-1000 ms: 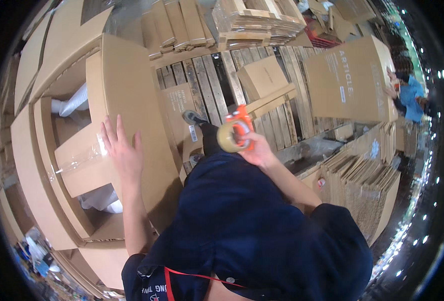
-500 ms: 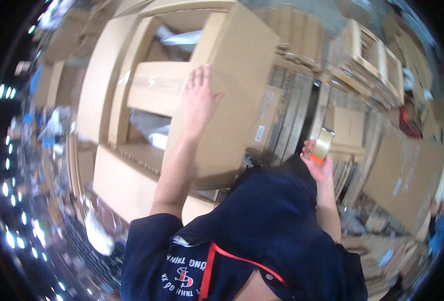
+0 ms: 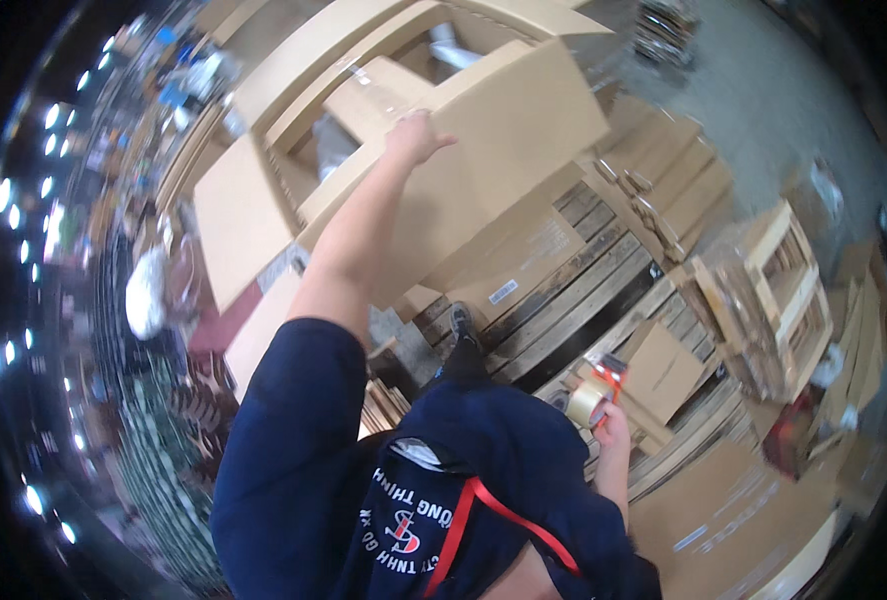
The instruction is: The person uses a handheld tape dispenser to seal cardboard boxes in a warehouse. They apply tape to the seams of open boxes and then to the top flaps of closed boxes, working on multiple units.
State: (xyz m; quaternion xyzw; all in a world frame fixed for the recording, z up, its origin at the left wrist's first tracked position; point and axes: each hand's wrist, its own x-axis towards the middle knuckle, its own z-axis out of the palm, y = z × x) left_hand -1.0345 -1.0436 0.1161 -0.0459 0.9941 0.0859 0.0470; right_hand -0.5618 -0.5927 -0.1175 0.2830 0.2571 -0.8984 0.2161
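Note:
A large brown cardboard box (image 3: 508, 130) stands tilted in the picture, its top partly open with an inner cardboard piece (image 3: 373, 95) across it. Pale wrapping (image 3: 333, 145) shows in the gaps beside that piece. My left hand (image 3: 418, 138) is at the box's near upper edge, fingers bent over it and thumb out along the side. Low on the right, my right hand (image 3: 611, 425) grips a tape dispenser (image 3: 588, 402) with a roll of clear tape and orange-red parts. Some of the right fingers are hidden behind it.
Under the box lies a slatted wooden pallet (image 3: 573, 285) with a flat labelled carton (image 3: 513, 265). Bundled cardboard (image 3: 678, 175), a wooden frame stack (image 3: 773, 300) and a small carton (image 3: 658, 370) stand to the right. A large cardboard sheet (image 3: 733, 520) lies lower right.
The view has turned, and the box appears higher up. My left fingers, flat and spread before, now bend over the box edge. My right hand with the tape dispenser is lower and closer to my body.

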